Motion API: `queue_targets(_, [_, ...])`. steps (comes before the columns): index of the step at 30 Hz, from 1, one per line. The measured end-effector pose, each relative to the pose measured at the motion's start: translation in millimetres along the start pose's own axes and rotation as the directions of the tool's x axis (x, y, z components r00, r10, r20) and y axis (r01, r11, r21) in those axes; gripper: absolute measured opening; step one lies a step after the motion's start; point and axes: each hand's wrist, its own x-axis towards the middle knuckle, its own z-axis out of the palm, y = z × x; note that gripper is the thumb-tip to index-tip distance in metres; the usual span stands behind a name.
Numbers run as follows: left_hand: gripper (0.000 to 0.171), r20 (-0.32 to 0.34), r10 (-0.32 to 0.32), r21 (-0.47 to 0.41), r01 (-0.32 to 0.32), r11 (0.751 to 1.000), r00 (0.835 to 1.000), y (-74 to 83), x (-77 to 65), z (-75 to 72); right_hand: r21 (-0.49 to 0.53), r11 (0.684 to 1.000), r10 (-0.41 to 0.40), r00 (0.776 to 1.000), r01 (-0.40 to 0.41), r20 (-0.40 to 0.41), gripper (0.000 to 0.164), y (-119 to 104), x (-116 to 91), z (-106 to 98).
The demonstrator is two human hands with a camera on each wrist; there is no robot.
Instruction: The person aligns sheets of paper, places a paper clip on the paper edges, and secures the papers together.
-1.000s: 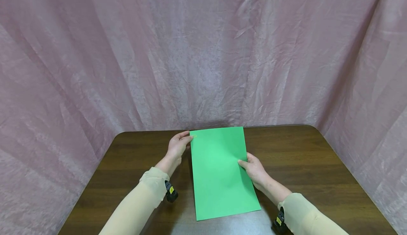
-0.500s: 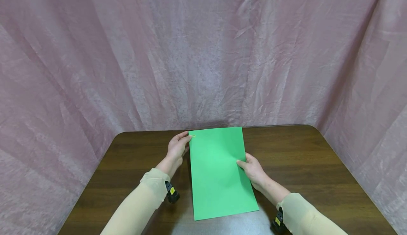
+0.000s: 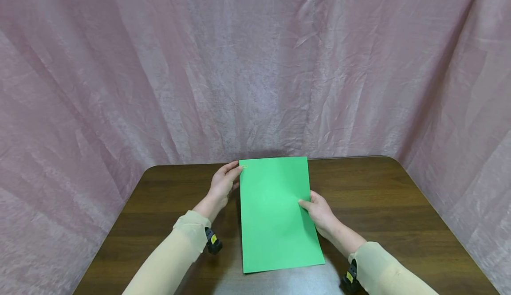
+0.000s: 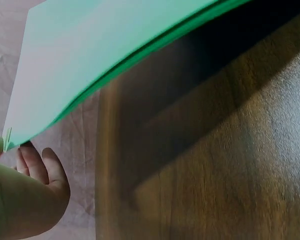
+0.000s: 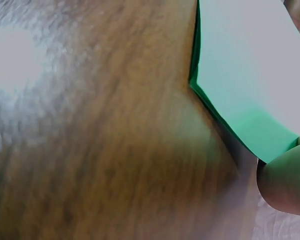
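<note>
Held above the table are green paper sheets [image 3: 275, 215], and the left wrist view shows layered edges along the side. A small yellowish paper clip [image 3: 245, 166] sits at the top left corner of the sheets. My left hand [image 3: 222, 183] pinches that corner beside the clip, thumb on top and fingers behind. On the right edge, about the middle, my right hand [image 3: 321, 213] grips the sheets with the thumb on the front face; its other fingers are mostly hidden behind. In the right wrist view the bottom corner of the sheets [image 5: 230, 85] shows slightly parted layers.
A brown wooden table [image 3: 371, 188] lies beneath, glossy near its front. Pink curtains [image 3: 255, 64] hang behind it and along the sides. Black wrist devices [image 3: 213, 241] are worn on both wrists.
The sheets have shifted slightly, their top edge rising a little with the left hand. Both hands keep their hold at the same places.
</note>
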Motion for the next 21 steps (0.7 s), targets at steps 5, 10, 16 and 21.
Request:
queue_targets(5, [0.058,0.044,-0.016,-0.047,0.018,0.999,0.999,-1.3,-4.4,-6.7,0.014,1.000,0.002,1.000,-0.002,-0.007,0.038,-3.1,-0.4,-4.2])
queue_targets(10, [0.062,0.101,-0.061,-0.040,0.065,0.997,0.993,-10.5,-15.5,-17.2,0.015,1.000,-0.001,1.000,0.001,-0.015,0.039,-5.8,-1.3,-6.1])
queue_targets(16, [0.063,0.222,-0.145,0.008,0.147,0.989,0.964,-24.1,-39.3,-18.5,0.013,1.000,-0.011,1.000,0.011,0.008,0.041,-9.2,-3.5,-8.4])
queue_targets(21, [0.065,0.287,-0.176,0.034,0.173,0.984,0.942,-34.5,-58.7,-10.2,0.026,1.000,-0.011,1.000,0.011,0.009,0.040,-10.8,-3.2,-7.9])
